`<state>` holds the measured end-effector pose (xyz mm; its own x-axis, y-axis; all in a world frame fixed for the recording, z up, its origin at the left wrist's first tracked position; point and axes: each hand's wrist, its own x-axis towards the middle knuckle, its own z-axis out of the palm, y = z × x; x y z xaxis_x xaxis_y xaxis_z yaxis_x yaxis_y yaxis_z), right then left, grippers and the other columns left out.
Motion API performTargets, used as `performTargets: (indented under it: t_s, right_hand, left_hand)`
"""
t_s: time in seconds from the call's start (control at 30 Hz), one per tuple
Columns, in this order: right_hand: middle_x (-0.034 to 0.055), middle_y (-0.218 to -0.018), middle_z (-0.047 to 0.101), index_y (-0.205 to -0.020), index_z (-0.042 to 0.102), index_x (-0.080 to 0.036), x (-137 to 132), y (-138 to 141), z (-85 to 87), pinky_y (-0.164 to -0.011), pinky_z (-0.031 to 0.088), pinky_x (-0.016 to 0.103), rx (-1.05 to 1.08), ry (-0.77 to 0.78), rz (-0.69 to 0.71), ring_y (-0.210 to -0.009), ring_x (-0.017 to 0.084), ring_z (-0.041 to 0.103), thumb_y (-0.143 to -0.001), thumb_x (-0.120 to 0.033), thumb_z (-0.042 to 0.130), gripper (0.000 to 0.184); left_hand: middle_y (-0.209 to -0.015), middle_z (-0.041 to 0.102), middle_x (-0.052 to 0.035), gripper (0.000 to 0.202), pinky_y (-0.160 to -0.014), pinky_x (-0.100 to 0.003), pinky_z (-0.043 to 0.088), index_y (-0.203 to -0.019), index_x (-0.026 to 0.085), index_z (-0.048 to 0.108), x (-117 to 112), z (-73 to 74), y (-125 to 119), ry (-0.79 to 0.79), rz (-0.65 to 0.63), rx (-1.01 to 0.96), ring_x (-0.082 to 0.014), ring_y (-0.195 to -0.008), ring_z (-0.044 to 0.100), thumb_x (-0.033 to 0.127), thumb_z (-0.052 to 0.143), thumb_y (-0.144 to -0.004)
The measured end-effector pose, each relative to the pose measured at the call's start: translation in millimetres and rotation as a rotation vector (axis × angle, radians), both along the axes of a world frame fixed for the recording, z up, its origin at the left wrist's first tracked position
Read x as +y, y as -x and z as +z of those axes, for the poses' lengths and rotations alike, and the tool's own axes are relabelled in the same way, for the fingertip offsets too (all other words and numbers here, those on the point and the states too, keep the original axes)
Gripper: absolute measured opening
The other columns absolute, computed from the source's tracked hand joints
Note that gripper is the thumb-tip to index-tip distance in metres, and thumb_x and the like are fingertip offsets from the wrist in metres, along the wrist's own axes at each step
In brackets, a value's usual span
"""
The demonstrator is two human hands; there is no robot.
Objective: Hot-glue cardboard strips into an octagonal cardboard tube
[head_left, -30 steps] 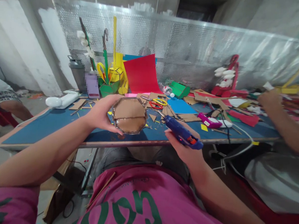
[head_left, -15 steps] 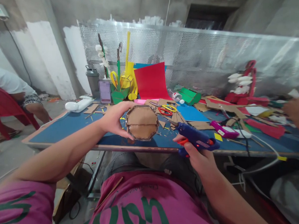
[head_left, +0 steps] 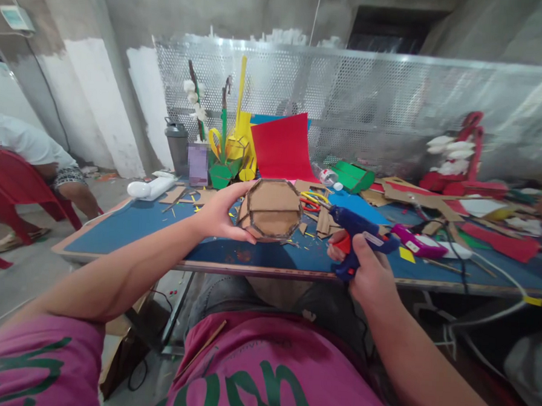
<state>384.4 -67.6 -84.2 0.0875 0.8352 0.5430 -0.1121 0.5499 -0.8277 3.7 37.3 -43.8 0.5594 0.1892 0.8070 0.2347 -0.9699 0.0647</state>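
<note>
Two hands are busy at the front of a blue-topped surface (head_left: 160, 242). The left hand (head_left: 227, 216) pinches the left side of an octagonal cardboard form (head_left: 272, 218), with its thumb along the lower edge and its fingers behind the upper one. The form is tilted so that its eight-sided face is towards the wearer; a seam crosses that face and dark lines run along the edges. It sits in front of the wearer's body, over the near part of the surface; whether its underside touches down, I cannot tell.

The right hand (head_left: 372, 269) is wrapped around the grip of a blue glue gun (head_left: 358, 229), a finger at the orange-red trigger (head_left: 343, 243). The nozzle points left towards the form, near it but apart.

Just beyond the form lie scissors with red and yellow handles (head_left: 314, 199), among cardboard scraps (head_left: 327, 223). A blue sheet (head_left: 359, 206) lies behind the glue gun, with a green cardboard prism (head_left: 356, 177) and a clear plastic bottle (head_left: 327, 177) further back. A red sheet (head_left: 283, 146) stands before the perforated metal panel (head_left: 268, 75). To the right of the glue gun are a magenta device (head_left: 418, 242) and a small yellow square (head_left: 406, 254). At far left, a person in white (head_left: 33, 142) sits on a red chair (head_left: 13, 180).
</note>
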Motion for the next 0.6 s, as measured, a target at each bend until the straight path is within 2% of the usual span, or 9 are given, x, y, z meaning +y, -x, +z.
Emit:
performTargets:
  t_s: [0.1,0.17,0.23,0.3,0.37,0.47,0.6]
  right_hand:
    - [0.0063,-0.095,0.088,-0.098,0.090,-0.028,-24,5,17.8,-0.074,0.064,0.040,-0.228,-0.206,-0.122,-0.084,0.027,0.080,-0.107,-0.073,0.081,0.047]
    - [0.0051,-0.095,0.089,-0.102,0.089,-0.030,-39,12,37.0,-0.077,0.065,0.042,-0.433,-0.335,-0.136,-0.086,0.029,0.082,-0.110,-0.058,0.082,0.030]
    - [0.0035,-0.091,0.086,-0.101,0.084,-0.030,-49,21,57.7,-0.076,0.063,0.043,-0.564,-0.485,-0.146,-0.082,0.028,0.080,-0.107,-0.040,0.085,0.012]
    - [0.0021,-0.088,0.082,-0.095,0.078,-0.030,-51,31,74.3,-0.077,0.060,0.042,-0.658,-0.566,-0.160,-0.080,0.026,0.077,-0.104,-0.032,0.087,0.013]
    - [0.0021,-0.086,0.081,-0.090,0.072,-0.029,-50,39,83.6,-0.079,0.057,0.043,-0.737,-0.608,-0.199,-0.080,0.026,0.075,-0.105,-0.034,0.086,0.021]
    - [0.0021,-0.085,0.080,-0.091,0.070,-0.029,-48,44,86.3,-0.080,0.053,0.044,-0.785,-0.646,-0.275,-0.081,0.026,0.072,-0.107,-0.036,0.084,0.022]
    - [0.0026,-0.086,0.081,-0.091,0.068,-0.029,-51,45,86.8,-0.078,0.052,0.043,-0.798,-0.668,-0.264,-0.081,0.026,0.073,-0.108,-0.034,0.083,0.023]
  left_hand:
    - [-0.170,0.073,-0.0267,0.140,-0.130,-0.058,0.063,-0.183,0.023,0.056,-1,-1.0,-4,-0.026,-0.020,-0.014,-0.0496,-0.153,0.076,0.093,0.103,-0.071]
    - [-0.170,0.073,-0.0267,0.139,-0.130,-0.059,0.063,-0.182,0.025,0.057,-3,0.4,-4,-0.040,-0.019,-0.009,-0.0499,-0.153,0.077,0.093,0.103,-0.071]
    - [-0.170,0.073,-0.0275,0.140,-0.129,-0.061,0.062,-0.181,0.024,0.058,-5,2.5,-4,-0.049,-0.014,0.013,-0.0507,-0.153,0.076,0.095,0.103,-0.069]
    - [-0.168,0.074,-0.0277,0.142,-0.129,-0.062,0.063,-0.180,0.024,0.058,-7,4.4,-4,-0.047,-0.017,0.041,-0.0505,-0.151,0.077,0.098,0.101,-0.067]
    - [-0.166,0.075,-0.0274,0.141,-0.127,-0.063,0.064,-0.179,0.024,0.059,-8,5.5,-5,-0.036,-0.009,0.056,-0.0497,-0.149,0.078,0.099,0.101,-0.066]
    - [-0.163,0.077,-0.0269,0.138,-0.126,-0.062,0.065,-0.177,0.024,0.060,-10,6.9,-7,-0.043,0.010,0.058,-0.0494,-0.147,0.079,0.097,0.102,-0.068]
    - [-0.163,0.077,-0.0266,0.137,-0.126,-0.061,0.064,-0.176,0.025,0.062,-15,12.5,-14,-0.070,-0.023,0.034,-0.0501,-0.146,0.080,0.097,0.103,-0.067]
